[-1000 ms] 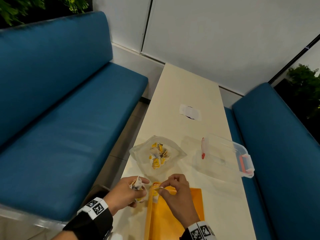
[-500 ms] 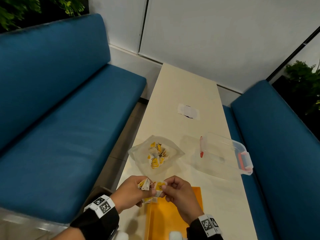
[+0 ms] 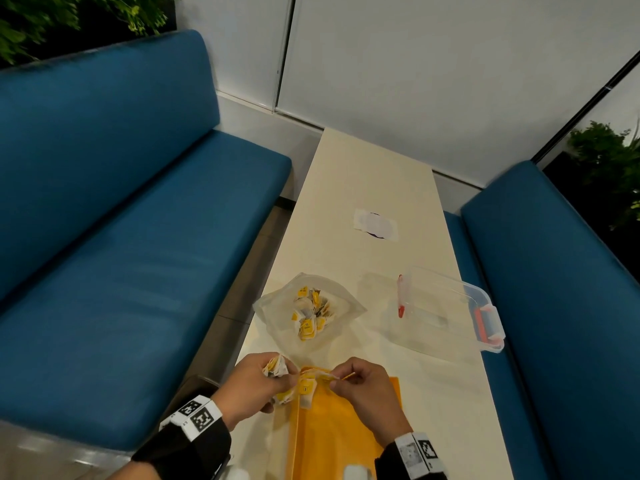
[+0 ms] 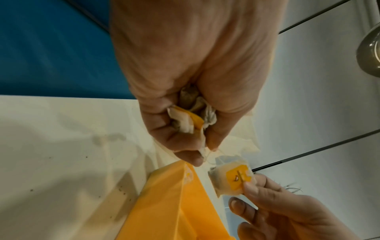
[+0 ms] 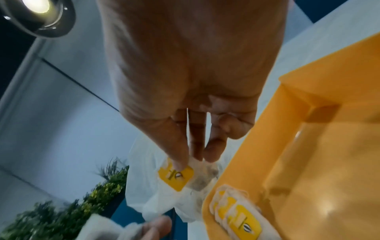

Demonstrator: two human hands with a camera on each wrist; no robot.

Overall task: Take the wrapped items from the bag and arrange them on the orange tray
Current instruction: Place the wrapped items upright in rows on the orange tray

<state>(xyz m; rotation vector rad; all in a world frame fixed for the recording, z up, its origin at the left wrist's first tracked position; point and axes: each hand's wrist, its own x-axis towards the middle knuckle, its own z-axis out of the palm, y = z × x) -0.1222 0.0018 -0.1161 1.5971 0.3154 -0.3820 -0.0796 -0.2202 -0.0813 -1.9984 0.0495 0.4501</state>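
The right hand (image 3: 363, 386) pinches one wrapped tea bag (image 5: 176, 177) by its yellow tag, just above the far rim of the orange tray (image 3: 332, 438). At its nine o'clock the left hand (image 3: 256, 386) clenches a bunch of tea bags (image 3: 276, 366). Tea bags already placed (image 5: 236, 212) lie at the tray's far-left corner, so the right hand is nearer. The clear bag (image 3: 308, 311) sits on the bench (image 3: 374, 188) at twelve o'clock.

Dim indoor light; ceiling lamp (image 5: 39, 9) glares, wrist views blurred, edges warped
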